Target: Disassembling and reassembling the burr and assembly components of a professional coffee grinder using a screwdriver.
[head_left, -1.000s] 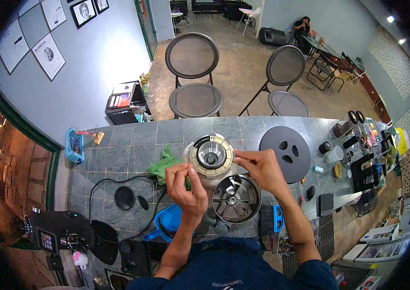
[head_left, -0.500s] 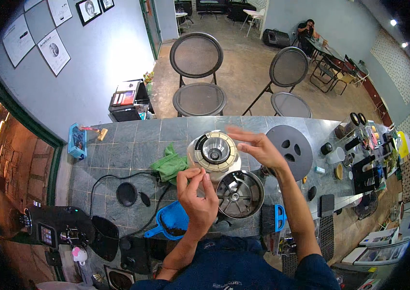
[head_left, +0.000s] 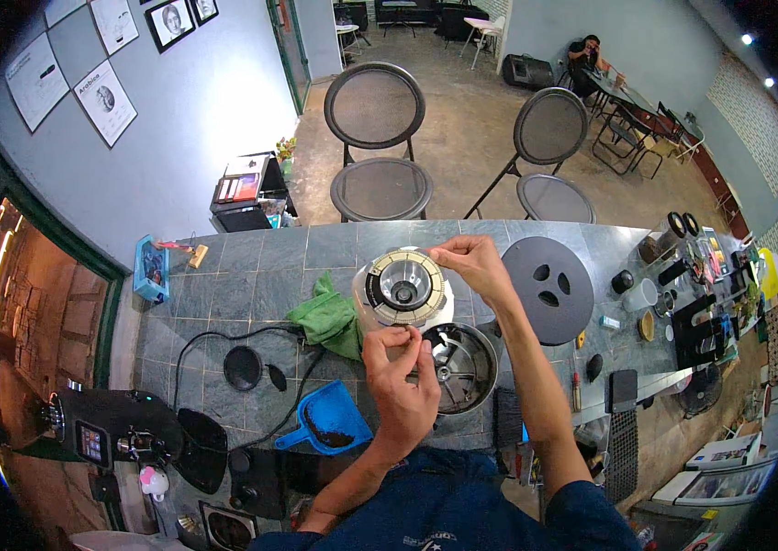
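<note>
A grinder body with a cream dial ring [head_left: 436, 301] stands on the grey tiled counter, a metal cone [head_left: 406, 285] at its centre. My left hand [head_left: 400, 390] is pinched at the ring's near edge; anything between the fingertips is too small to make out. At the ring's far right edge, my right hand [head_left: 473, 266] has thumb and fingers drawn together; the fingertips meet the rim, and what they hold is hidden. A round metal chamber with spokes [head_left: 470, 381] sits just in front of the grinder, partly covered by my left hand. Beside the grinder lies a green cloth [head_left: 329, 315].
A blue dustpan [head_left: 345, 432] with dark grounds lies front left, near a black cable. To the right are a large dark disc with holes [head_left: 548, 291] and a brush [head_left: 508, 418]. Jars and cups [head_left: 639, 295] crowd the right end. Two chairs [head_left: 375, 106] stand beyond.
My right hand has closed from spread fingers to a pinch at the ring's edge. My left hand, still pinched, has shifted slightly right and now covers part of the metal chamber.
</note>
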`<state>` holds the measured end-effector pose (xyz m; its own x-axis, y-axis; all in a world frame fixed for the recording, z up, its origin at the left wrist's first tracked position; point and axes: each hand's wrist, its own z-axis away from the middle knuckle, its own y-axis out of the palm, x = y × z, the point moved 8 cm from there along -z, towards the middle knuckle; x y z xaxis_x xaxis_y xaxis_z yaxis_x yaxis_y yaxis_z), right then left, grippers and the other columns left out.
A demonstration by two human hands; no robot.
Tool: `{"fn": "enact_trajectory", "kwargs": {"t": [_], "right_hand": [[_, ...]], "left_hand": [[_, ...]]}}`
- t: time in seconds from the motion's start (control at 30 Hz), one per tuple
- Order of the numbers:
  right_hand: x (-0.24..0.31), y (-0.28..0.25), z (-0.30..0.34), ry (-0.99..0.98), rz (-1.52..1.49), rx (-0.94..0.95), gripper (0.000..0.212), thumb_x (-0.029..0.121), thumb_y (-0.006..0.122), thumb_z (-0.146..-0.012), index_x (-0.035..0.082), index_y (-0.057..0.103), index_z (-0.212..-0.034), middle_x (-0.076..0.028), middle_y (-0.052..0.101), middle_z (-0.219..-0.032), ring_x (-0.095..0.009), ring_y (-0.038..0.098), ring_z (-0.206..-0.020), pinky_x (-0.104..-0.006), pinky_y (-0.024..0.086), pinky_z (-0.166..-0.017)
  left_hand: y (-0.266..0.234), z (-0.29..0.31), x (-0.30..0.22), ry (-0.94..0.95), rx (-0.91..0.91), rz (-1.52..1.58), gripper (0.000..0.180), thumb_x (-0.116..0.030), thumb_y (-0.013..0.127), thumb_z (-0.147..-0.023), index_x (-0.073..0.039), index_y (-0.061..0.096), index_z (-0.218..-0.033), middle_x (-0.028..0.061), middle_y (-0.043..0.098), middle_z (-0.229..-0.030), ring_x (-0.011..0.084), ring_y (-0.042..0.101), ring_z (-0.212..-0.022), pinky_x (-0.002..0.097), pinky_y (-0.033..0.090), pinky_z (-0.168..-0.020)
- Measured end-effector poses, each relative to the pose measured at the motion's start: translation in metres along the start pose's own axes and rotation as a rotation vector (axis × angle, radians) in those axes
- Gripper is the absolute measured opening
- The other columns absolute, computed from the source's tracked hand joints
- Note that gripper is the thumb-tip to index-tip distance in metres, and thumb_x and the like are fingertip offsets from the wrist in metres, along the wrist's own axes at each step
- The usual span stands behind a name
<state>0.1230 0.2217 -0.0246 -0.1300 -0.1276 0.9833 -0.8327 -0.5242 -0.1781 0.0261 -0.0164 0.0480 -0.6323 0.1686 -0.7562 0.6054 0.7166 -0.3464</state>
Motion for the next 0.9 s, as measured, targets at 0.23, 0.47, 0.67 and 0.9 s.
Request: {"fn": "enact_trajectory", "kwargs": {"t": [0.23, 0.47, 0.67, 0.9], "right_hand": [[0.023, 0.011, 0.058, -0.012, -0.18, -0.015, 0.074, 0.028, 0.088, -0.09, -0.007, 0.058, -0.146, -0.022, 0.073, -0.131, -0.022, 0.07, -0.117, -0.0352, 0.056, -0.097], [0.093, 0.035, 0.098, -0.155, 0.513, -0.036, 0.12, 0.044, 0.096, -0.075, -0.012, 0.032, -0.16, -0.038, 0.063, -0.137, -0.048, 0.066, -0.126, -0.0466, 0.055, -0.104], [0.098, 0.04, 0.102, -0.317, 0.621, -0.121, 0.125, 0.042, 0.096, -0.075, -0.007, 0.023, -0.165, -0.036, 0.07, -0.12, -0.052, 0.071, -0.107, -0.0524, 0.058, -0.093], [0.106, 0.04, 0.099, -0.3, 0.562, 0.007, 0.119, 0.031, 0.091, -0.08, 0.002, 0.018, -0.169, -0.036, 0.068, -0.126, -0.054, 0.07, -0.106, -0.0539, 0.058, -0.093]], "left_hand": [[-0.022, -0.034, 0.078, -0.137, -0.102, 0.251, 0.024, -0.014, 0.066, -0.105, 0.005, 0.078, -0.097, 0.0091, 0.069, -0.101, 0.0172, 0.064, -0.093, 0.0328, 0.051, -0.083], [0.02, -0.101, 0.123, -0.299, 0.045, 0.555, 0.042, -0.021, 0.056, -0.113, 0.006, 0.076, -0.089, 0.0101, 0.075, -0.099, 0.0129, 0.067, -0.092, 0.0279, 0.05, -0.082], [0.014, -0.096, 0.105, -0.12, -0.094, 0.384, 0.05, -0.026, 0.049, -0.115, 0.009, 0.075, -0.09, 0.0097, 0.07, -0.093, 0.0159, 0.065, -0.086, 0.0301, 0.051, -0.082], [0.013, -0.089, 0.111, -0.148, -0.135, 0.505, 0.045, -0.022, 0.043, -0.115, 0.009, 0.074, -0.102, 0.0122, 0.07, -0.094, 0.0184, 0.066, -0.087, 0.0324, 0.052, -0.082]]}}
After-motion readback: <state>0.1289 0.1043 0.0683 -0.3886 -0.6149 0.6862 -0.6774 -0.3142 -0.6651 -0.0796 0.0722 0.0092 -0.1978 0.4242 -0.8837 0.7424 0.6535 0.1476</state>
